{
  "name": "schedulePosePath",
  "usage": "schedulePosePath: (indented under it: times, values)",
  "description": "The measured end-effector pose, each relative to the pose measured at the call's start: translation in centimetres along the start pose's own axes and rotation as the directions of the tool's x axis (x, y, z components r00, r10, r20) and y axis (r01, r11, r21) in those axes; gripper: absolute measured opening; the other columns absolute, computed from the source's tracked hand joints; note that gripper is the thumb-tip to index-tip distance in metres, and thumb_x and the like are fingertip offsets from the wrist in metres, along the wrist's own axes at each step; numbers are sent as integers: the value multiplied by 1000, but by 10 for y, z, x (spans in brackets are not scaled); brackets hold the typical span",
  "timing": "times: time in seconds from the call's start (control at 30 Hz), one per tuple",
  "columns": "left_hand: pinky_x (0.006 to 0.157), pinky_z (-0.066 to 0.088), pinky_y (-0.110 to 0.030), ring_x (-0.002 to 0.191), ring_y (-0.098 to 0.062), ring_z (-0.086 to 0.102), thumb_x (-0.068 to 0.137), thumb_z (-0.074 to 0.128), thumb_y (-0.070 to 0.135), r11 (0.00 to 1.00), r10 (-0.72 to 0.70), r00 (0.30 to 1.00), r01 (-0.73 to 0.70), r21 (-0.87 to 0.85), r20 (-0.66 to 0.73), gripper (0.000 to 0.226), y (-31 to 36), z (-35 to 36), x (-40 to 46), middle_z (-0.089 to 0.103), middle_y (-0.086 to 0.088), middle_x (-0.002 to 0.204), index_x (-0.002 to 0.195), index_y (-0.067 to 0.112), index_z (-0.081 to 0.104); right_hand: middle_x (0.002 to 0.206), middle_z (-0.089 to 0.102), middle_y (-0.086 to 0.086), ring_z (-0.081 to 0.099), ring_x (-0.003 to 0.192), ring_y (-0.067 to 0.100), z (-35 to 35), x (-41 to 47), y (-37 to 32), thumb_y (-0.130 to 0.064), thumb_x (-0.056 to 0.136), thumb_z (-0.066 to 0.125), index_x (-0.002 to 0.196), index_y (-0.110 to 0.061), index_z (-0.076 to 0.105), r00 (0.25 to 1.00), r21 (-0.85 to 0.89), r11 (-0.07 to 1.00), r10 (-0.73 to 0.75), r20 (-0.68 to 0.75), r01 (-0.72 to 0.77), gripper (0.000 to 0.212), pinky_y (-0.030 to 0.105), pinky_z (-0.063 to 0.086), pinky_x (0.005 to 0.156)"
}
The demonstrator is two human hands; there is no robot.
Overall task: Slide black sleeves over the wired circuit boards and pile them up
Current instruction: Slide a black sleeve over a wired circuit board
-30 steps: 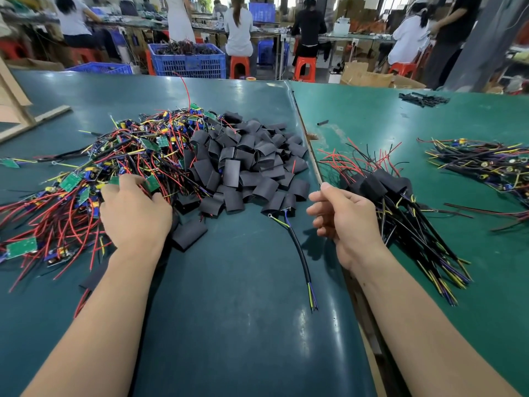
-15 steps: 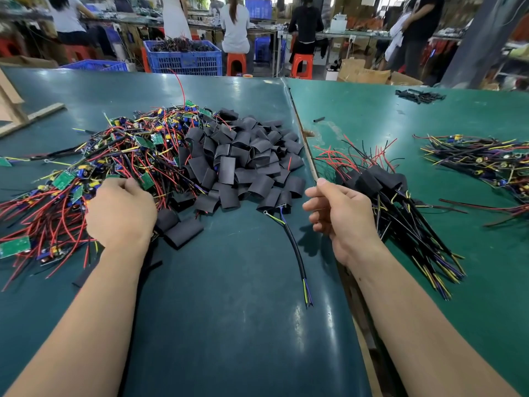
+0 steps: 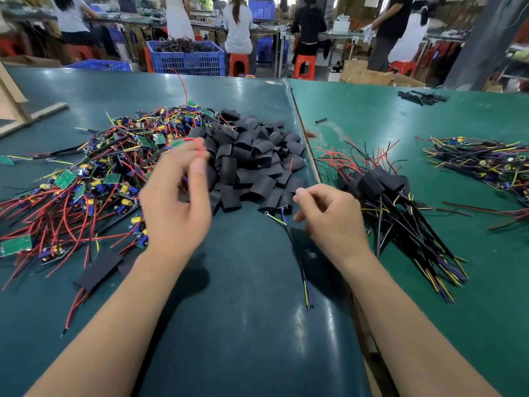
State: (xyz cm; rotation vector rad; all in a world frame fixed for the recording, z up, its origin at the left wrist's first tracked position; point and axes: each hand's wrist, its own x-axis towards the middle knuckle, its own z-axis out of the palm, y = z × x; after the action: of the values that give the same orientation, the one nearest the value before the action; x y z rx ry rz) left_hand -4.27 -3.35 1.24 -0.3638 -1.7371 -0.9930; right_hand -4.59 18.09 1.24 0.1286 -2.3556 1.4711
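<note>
A tangle of wired circuit boards (image 3: 86, 181) with green boards and red, black and yellow wires covers the left of the table. Beside it lies a heap of black sleeves (image 3: 252, 156). My left hand (image 3: 174, 202) is lifted over the edge of both heaps, blurred, pinching a wired circuit board (image 3: 178, 143) whose red wire loops by the fingertips. My right hand (image 3: 332, 222) hovers with loosely curled fingers and nothing in it. It sits between the sleeve heap and a pile of sleeved boards (image 3: 380, 181).
A loose black cable (image 3: 294, 247) with yellow and blue ends lies between my hands. A flat sleeve (image 3: 98, 270) lies at the near left. More wired parts (image 3: 486, 161) sit far right. A seam (image 3: 310, 156) divides the two tables. People work at benches behind.
My left hand has risen out of the wire tangle and swung right toward the sleeves, bringing a board up with it. My right hand has stayed in about the same place.
</note>
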Motion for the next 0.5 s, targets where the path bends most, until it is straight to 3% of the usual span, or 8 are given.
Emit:
schedulePosePath:
  times: [0.03,0.07,0.17,0.23,0.37,0.5]
  values:
    - [99,48,-39,110,-24,64,99,50,5,998,66,995,-64,-20,81,20,6,3,-3,67,-14,113,101,-5,68,67,69,-2,59,53,15,3,-2,-1,-24,91,64,86,-19,68,998,8,999,-53,35,53,7,32,52,61]
    - [99,48,-36,110,-22,65,96,54,3,993,111,982,-104,-50,155,19,12,6,-6,68,-14,113,99,-5,70,74,69,-3,60,55,17,5,-4,-2,-22,89,68,99,-24,66,994,23,997,-79,70,78,10,33,53,62]
    - [97,49,-33,109,-21,65,90,61,2,979,189,921,-149,-139,341,14,27,14,-14,68,-14,115,97,-5,72,93,66,-7,58,59,11,9,-2,1,-20,85,74,141,-26,43,971,7,988,-152,184,153,65,27,51,69]
    - [94,52,-36,105,-23,67,87,65,1,966,232,874,-154,-209,427,13,34,20,-19,68,-14,112,96,-5,73,96,62,-10,59,64,9,8,-1,3,-13,86,71,149,-26,30,946,5,982,-183,267,189,77,25,50,74]
    - [86,54,-42,97,-24,69,83,67,-1,954,251,829,-125,-272,499,12,41,27,-23,71,-13,105,92,-5,74,106,60,-11,59,87,10,6,1,4,12,80,56,142,-22,44,917,82,972,-237,321,222,72,24,48,88]
    - [85,52,-45,97,-27,68,86,66,4,953,267,842,-159,-257,469,13,41,25,-21,71,-12,105,92,-4,75,100,66,-3,60,85,7,6,3,-1,8,81,60,117,-12,64,918,72,952,-306,251,298,42,21,49,82]
